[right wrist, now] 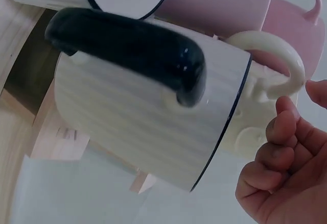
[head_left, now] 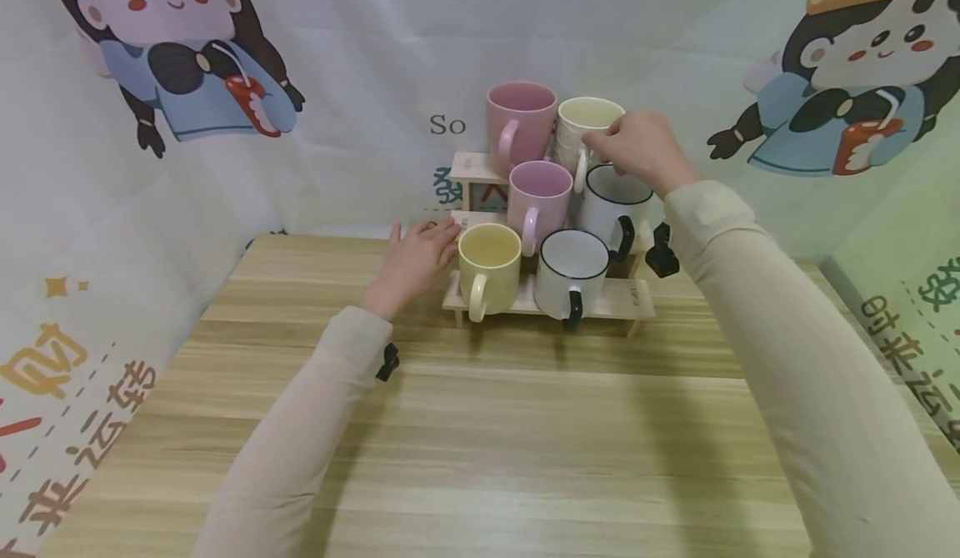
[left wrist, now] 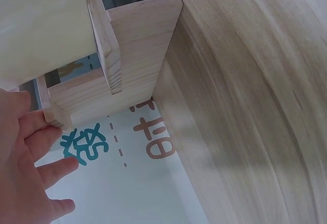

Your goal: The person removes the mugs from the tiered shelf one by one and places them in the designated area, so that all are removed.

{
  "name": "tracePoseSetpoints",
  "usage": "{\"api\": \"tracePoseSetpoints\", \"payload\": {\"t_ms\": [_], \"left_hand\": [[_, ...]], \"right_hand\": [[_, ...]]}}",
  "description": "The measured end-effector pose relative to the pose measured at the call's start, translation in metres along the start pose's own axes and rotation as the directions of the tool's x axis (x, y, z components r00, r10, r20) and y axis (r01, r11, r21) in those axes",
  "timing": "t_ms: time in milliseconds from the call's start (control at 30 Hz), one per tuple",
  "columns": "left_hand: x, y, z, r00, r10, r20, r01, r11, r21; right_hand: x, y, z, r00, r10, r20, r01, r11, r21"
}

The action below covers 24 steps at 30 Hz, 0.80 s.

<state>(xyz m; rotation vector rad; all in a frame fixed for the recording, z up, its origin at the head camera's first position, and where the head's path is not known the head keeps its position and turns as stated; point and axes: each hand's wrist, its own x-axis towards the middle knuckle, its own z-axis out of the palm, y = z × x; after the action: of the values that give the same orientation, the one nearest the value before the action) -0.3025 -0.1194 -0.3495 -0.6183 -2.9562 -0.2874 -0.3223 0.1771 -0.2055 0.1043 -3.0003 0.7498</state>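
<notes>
A three-step wooden rack (head_left: 630, 298) carries two mugs on each step. On its top step my right hand (head_left: 648, 149) pinches the handle of a cream mug (head_left: 567, 135), which stands beside a pink mug (head_left: 532, 133). In the right wrist view, thumb and forefinger meet the handle of this cream mug (right wrist: 250, 137) while the other fingers curl below. My left hand (head_left: 416, 262) has its fingers extended against the rack's left end, next to a yellow mug (head_left: 498, 279). The left wrist view shows those fingertips at the edge of a step (left wrist: 59, 117).
A black-rimmed white mug (head_left: 600, 208) and a lilac-pink mug (head_left: 540, 208) occupy the middle step, close below my right hand. Another black-rimmed white mug (head_left: 566, 287) is on the lowest step. The wooden table (head_left: 480, 433) extends forward; a printed cloth (head_left: 360, 108) hangs behind the rack.
</notes>
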Motion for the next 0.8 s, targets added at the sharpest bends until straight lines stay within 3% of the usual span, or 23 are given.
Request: {"api": "tracePoseSetpoints", "payload": {"t_ms": [500, 800], "left_hand": [[0.0, -0.001, 0.001, 1.0, -0.009, -0.006, 0.009, 1.0, -0.016], [0.002, -0.002, 0.004, 1.0, -0.006, -0.014, 0.006, 1.0, 0.001]], "right_hand": [[0.007, -0.021, 0.024, 0.993, 0.028, -0.113, -0.045, 0.987, -0.152], [0.009, -0.024, 0.036, 0.984, 0.105, -0.142, -0.137, 0.962, -0.235]]}}
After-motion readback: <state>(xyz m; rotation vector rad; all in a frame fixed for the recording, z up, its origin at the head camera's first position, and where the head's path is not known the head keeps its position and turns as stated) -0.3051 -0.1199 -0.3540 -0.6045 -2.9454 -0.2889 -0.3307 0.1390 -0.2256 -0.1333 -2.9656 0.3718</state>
